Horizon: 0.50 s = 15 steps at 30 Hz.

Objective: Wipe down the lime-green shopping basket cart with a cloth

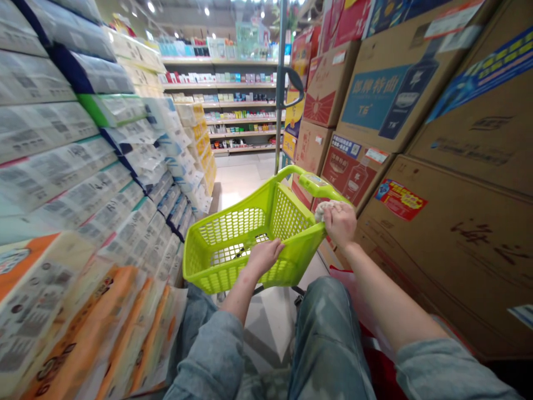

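A lime-green shopping cart stands in front of my knees, its basket holding nothing I can see. My left hand is closed over the near rim of the basket. My right hand presses a crumpled whitish cloth against the cart's right end, just below the handle. The fingers of that hand are bent round the cloth and partly cover it. Beneath the basket, most of the cart's frame and wheels are hidden.
Packs of tissue paper are stacked high along the left, with orange packs close by my left arm. Cardboard cartons form a wall on the right. A grey metal pole rises behind the cart. Stocked shelves stand across the aisle's end.
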Motion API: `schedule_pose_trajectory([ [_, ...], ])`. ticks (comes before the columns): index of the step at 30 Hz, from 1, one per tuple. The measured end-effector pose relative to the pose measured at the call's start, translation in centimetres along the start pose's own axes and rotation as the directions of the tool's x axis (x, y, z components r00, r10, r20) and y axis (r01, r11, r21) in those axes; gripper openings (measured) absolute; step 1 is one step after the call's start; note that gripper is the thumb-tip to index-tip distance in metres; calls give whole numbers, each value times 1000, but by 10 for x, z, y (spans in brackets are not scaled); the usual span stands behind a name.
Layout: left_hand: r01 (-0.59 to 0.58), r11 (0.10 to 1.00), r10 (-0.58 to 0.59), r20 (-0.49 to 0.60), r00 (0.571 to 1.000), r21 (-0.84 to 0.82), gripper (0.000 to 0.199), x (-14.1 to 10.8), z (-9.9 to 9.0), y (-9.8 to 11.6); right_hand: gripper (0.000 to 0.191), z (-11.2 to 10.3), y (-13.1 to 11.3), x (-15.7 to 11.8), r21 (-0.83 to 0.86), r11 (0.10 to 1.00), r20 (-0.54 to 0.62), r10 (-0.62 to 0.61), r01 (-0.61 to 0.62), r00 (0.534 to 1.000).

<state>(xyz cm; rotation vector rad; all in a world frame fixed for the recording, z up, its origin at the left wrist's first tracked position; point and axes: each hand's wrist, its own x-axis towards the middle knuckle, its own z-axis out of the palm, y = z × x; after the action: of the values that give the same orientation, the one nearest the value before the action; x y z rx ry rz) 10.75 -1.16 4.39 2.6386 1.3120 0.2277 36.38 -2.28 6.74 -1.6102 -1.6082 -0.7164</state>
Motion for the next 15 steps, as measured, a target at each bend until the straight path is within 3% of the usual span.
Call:
schedule_pose_trajectory([
  [5, -24, 1000, 24, 2, 1000, 14, 44, -1, 6, 12, 30, 9, -35, -51, 191, 975, -116, 141, -117, 983],
  [10, -5, 999, 7, -28, 1000, 39, 43, -5, 10, 14, 24, 17, -88, -106, 343, 925, -40, 185, -161, 982],
  [13, 4, 999, -2, -44, 999, 46, 42, -9, 9, 12, 20, 22, -100, -115, 378, 897, -65, 274, -230, 960],
  [15, 6, 999, -3, -50, 999, 50, 42, -11, 9, 11, 19, 21, -96, -107, 414, 860, -81, 360, -297, 929],
])
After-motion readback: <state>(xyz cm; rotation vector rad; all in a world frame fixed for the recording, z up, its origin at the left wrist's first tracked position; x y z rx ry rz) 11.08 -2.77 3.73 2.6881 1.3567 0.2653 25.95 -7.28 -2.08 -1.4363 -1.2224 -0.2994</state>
